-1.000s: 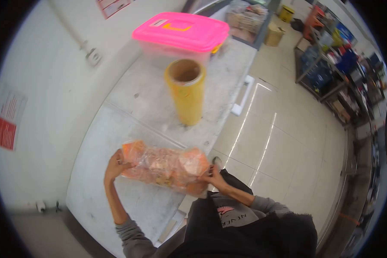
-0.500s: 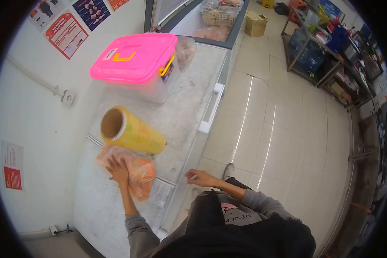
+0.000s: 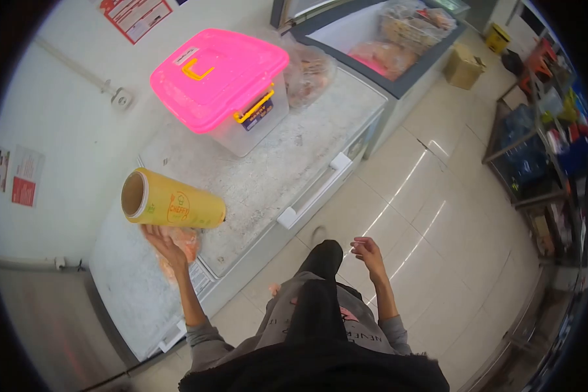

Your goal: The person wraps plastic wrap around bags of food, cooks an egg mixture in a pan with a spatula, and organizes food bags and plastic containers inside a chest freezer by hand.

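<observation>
My left hand (image 3: 163,247) lies with fingers spread on a clear bag of orange-pink food (image 3: 188,243), at the near end of the white freezer top. Directly beyond my fingertips, a yellow roll (image 3: 184,202) with a hollow core stands tilted in view and hides part of the bag. Out over the floor, my right hand (image 3: 368,251) is raised with its fingers loosely curved and apart, holding nothing. A clear box with a pink lid (image 3: 219,72) and yellow latches sits farther along the top.
Behind the box rests a plastic bag of food (image 3: 307,75). An open freezer (image 3: 398,81) holds bagged food and a basket. A cardboard box (image 3: 464,67) stands on the floor. Shelving (image 3: 522,153) is at the right, and a wall socket (image 3: 121,98) at the left.
Both hands held the bag at first; my right hand has since let go and moved right, away from the freezer top. The bag now lies beside the roll under my left hand. The view has shifted.
</observation>
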Action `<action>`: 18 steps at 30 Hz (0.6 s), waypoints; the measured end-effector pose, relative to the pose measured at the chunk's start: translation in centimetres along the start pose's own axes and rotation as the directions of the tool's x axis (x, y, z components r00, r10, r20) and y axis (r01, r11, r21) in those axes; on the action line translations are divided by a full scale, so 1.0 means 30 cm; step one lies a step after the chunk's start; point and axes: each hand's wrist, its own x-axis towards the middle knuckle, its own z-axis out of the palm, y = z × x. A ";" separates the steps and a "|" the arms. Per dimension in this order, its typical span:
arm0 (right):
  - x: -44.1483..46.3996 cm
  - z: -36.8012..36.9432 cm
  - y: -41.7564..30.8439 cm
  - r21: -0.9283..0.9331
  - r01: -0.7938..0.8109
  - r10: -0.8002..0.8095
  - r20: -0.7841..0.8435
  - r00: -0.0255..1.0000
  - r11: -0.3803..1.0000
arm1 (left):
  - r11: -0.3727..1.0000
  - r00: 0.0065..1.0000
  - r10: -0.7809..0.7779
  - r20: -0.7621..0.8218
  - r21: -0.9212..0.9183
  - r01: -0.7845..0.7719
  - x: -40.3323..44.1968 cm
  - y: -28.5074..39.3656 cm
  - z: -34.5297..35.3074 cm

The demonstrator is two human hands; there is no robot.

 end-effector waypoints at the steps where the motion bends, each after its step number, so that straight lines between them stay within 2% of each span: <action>1: 0.033 -0.009 -0.053 -0.028 0.016 -0.015 0.037 0.999 0.999 | 0.988 0.984 0.144 -0.108 0.066 -0.137 0.065 0.070 0.035; 3: 0.112 -0.025 -0.146 -0.045 0.032 -0.026 0.120 0.992 0.998 | 0.926 0.946 0.281 -0.162 0.304 -0.223 0.197 0.269 0.067; 4: 0.169 -0.039 -0.185 -0.031 0.072 -0.066 0.176 0.982 0.997 | 0.927 0.945 0.275 -0.176 0.310 -0.212 0.221 0.281 0.085; 5: 0.215 -0.057 -0.208 -0.042 0.105 -0.094 0.206 0.974 0.994 | 0.919 0.995 0.076 -0.062 0.392 -0.046 0.260 0.282 0.077; 6: 0.257 -0.080 -0.241 -0.050 0.108 -0.095 0.216 0.972 0.993 | 0.870 0.990 -0.134 0.034 0.483 0.101 0.290 0.295 0.085; 7: 0.293 -0.099 -0.279 -0.075 0.087 -0.067 0.239 0.969 0.993 | 0.841 0.998 0.043 0.039 0.539 -0.057 0.290 0.346 0.120; 8: 0.324 -0.120 -0.314 -0.100 0.064 -0.036 0.260 0.965 0.993 | 0.838 0.999 0.041 0.034 0.543 -0.053 0.279 0.378 0.152; 10: 0.387 -0.178 -0.370 -0.100 0.072 -0.043 0.262 0.964 0.992 | 0.875 0.991 0.103 -0.084 0.482 -0.050 0.248 0.433 0.216; 12: 0.475 -0.243 -0.385 -0.104 0.025 0.001 0.241 0.971 0.994 | 0.742 0.968 0.249 -0.012 0.645 -0.183 0.200 0.458 0.262; 14: 0.560 -0.320 -0.378 -0.139 0.011 0.014 0.183 0.983 0.990 | 0.645 0.953 0.252 0.166 0.706 -0.293 0.166 0.525 0.306; 18: 0.669 -0.448 -0.435 -0.161 0.011 0.010 0.129 0.992 0.987 | 0.824 0.955 0.214 0.205 0.487 -0.290 0.153 0.620 0.460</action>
